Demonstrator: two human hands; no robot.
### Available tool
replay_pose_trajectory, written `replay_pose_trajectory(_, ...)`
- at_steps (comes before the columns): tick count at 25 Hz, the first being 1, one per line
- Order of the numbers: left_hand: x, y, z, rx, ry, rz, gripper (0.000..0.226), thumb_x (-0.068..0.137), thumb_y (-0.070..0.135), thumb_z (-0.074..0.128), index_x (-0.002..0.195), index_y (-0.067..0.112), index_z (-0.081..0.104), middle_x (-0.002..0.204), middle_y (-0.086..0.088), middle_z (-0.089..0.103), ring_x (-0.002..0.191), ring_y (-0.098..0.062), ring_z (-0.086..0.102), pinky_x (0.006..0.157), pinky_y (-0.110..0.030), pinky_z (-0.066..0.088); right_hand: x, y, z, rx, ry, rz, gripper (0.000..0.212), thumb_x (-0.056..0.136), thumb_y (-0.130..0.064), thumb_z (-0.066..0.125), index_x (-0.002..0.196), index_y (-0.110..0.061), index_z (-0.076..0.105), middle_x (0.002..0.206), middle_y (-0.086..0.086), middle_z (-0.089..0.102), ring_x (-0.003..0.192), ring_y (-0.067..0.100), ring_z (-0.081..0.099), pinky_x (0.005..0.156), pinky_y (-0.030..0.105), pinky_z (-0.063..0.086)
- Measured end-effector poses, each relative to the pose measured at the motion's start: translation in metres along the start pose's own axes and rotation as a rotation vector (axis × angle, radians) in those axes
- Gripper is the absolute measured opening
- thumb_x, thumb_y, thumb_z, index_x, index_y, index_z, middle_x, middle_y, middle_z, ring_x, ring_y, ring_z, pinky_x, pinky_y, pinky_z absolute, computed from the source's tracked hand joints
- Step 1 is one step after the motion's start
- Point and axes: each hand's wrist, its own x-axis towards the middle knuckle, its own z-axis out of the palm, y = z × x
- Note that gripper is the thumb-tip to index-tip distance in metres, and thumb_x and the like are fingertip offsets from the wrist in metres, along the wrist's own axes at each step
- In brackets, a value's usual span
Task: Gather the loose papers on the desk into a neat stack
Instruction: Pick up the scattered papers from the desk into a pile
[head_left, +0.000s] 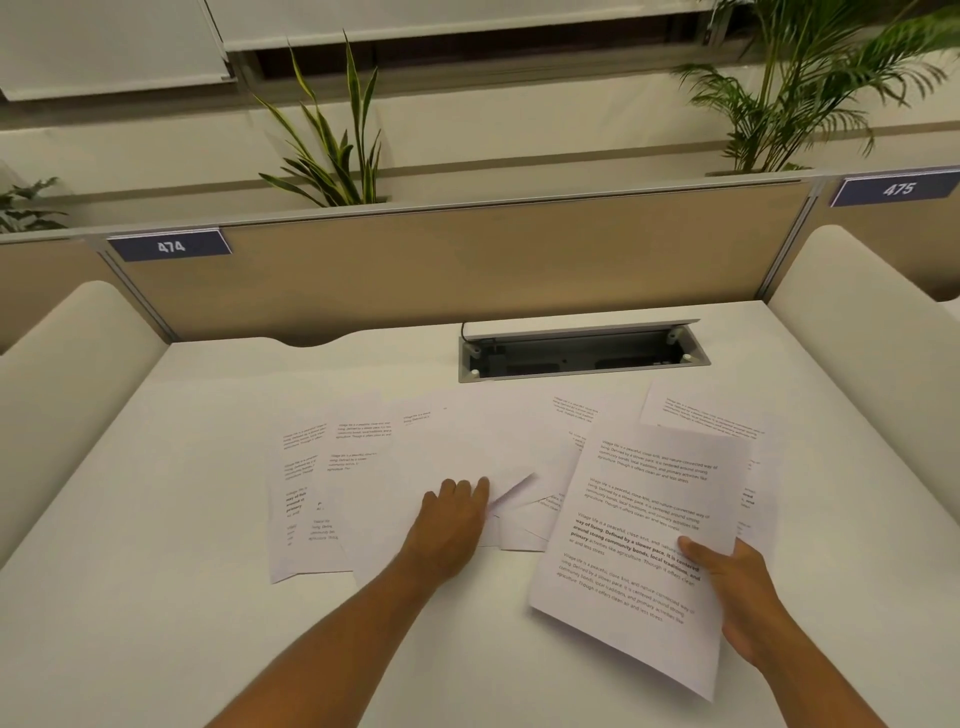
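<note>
Loose papers (426, 467) lie fanned across the desk's (156, 597) middle; the right hand (737, 587) pinches a printed sheet (644, 540) near the front edge; the left hand (452, 519) presses flat, fingers together; best slide sheets under the held one, edges squared.

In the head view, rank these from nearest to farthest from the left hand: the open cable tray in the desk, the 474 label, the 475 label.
Measured from the left hand, which rests on the loose papers:
1. Cable tray, set in the desk just beyond the hand, slightly right.
2. 474 label, on the divider, far left.
3. 475 label, on the divider, far right.
</note>
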Motion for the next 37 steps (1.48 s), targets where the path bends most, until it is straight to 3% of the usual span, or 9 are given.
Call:
replay_pose_trajectory(3, 0.000, 0.000, -0.003, 0.016, -0.026, -0.005, 0.055, 0.112, 0.030, 0.043, 0.163, 0.010, 0.032, 0.136, -0.013, 0.061, 0.123, -0.036, 0.056, 0.093, -0.047, 0.049, 0.000, 0.001, 0.000, 0.001, 0.004, 0.003, 0.042, 0.101, -0.007, 0.069, 0.141, -0.018, 0.064, 0.129, 0.016, 0.077, 0.112, 0.046, 0.073, 0.102, 0.072, 0.053)
replay_pose_trajectory(8, 0.006, -0.005, -0.004, 0.045, -0.037, 0.004, 0.064, 0.107, 0.004, 0.043, 0.167, 0.009, 0.022, 0.131, -0.017, 0.062, 0.118, -0.037, 0.058, 0.090, -0.047, 0.051, -0.001, 0.000, 0.000, -0.003, 0.002, 0.005, 0.040, 0.100, -0.007, 0.069, 0.139, -0.017, 0.066, 0.127, 0.015, 0.078, 0.109, 0.045, 0.074, 0.101, 0.071, 0.055)
replay_pose_trajectory(12, 0.009, -0.004, -0.008, 0.142, -0.022, 0.032, 0.067, 0.109, 0.046, 0.045, 0.165, 0.013, 0.027, 0.138, -0.011, 0.060, 0.124, -0.033, 0.056, 0.093, -0.047, 0.049, -0.002, -0.002, -0.002, 0.000, 0.016, -0.007, 0.039, 0.101, -0.007, 0.069, 0.138, -0.019, 0.065, 0.126, 0.015, 0.078, 0.107, 0.045, 0.074, 0.099, 0.070, 0.056)
replay_pose_trajectory(14, 0.008, -0.003, -0.006, 0.143, -0.023, 0.026, 0.070, 0.108, 0.053, 0.043, 0.164, 0.013, 0.028, 0.142, -0.011, 0.058, 0.128, -0.034, 0.054, 0.095, -0.048, 0.047, -0.002, -0.002, -0.003, 0.000, 0.020, -0.007, 0.039, 0.100, -0.007, 0.069, 0.137, -0.019, 0.065, 0.127, 0.016, 0.078, 0.107, 0.045, 0.074, 0.099, 0.070, 0.056)
replay_pose_trajectory(20, 0.012, 0.000, -0.006, 0.248, 0.010, 0.075, 0.069, 0.103, 0.008, 0.045, 0.167, 0.010, 0.019, 0.133, -0.016, 0.060, 0.117, -0.036, 0.058, 0.087, -0.046, 0.053, -0.007, -0.005, -0.005, -0.009, 0.019, 0.018, 0.030, 0.100, -0.005, 0.069, 0.124, -0.022, 0.070, 0.123, 0.015, 0.078, 0.108, 0.045, 0.074, 0.100, 0.070, 0.056)
replay_pose_trajectory(23, 0.016, -0.002, -0.012, 0.242, 0.030, 0.095, 0.076, 0.102, 0.002, 0.051, 0.169, 0.014, 0.017, 0.135, -0.014, 0.060, 0.117, -0.034, 0.061, 0.089, -0.045, 0.056, -0.007, -0.005, -0.006, -0.016, 0.025, 0.013, 0.033, 0.101, -0.006, 0.069, 0.130, -0.020, 0.068, 0.125, 0.017, 0.078, 0.109, 0.046, 0.074, 0.100, 0.071, 0.055)
replay_pose_trajectory(26, 0.021, 0.000, -0.042, -0.047, 0.106, -0.012, 0.081, 0.101, 0.013, 0.067, 0.167, 0.017, 0.022, 0.136, -0.013, 0.065, 0.117, -0.029, 0.068, 0.094, -0.041, 0.062, -0.005, -0.008, -0.007, -0.009, 0.029, 0.007, 0.038, 0.101, -0.006, 0.068, 0.138, -0.017, 0.065, 0.126, 0.017, 0.077, 0.109, 0.047, 0.074, 0.100, 0.072, 0.055)
replay_pose_trajectory(31, 0.019, -0.007, -0.129, -0.615, 0.414, -0.276, 0.058, 0.091, 0.006, 0.077, 0.143, 0.016, 0.055, 0.111, -0.011, 0.073, 0.096, -0.031, 0.076, 0.076, -0.045, 0.068, 0.000, -0.013, -0.006, 0.010, 0.022, -0.013, 0.032, 0.100, -0.005, 0.069, 0.127, -0.022, 0.069, 0.125, 0.015, 0.078, 0.109, 0.045, 0.074, 0.100, 0.070, 0.056)
replay_pose_trajectory(37, -0.006, -0.042, -0.188, -1.527, 0.190, -0.246, 0.054, 0.083, -0.012, 0.065, 0.125, 0.020, 0.069, 0.110, -0.004, 0.086, 0.098, -0.033, 0.082, 0.069, -0.042, 0.069, 0.007, -0.035, 0.011, 0.004, -0.029, -0.091, 0.037, 0.101, -0.006, 0.068, 0.135, -0.020, 0.065, 0.131, 0.014, 0.076, 0.111, 0.041, 0.074, 0.102, 0.068, 0.056)
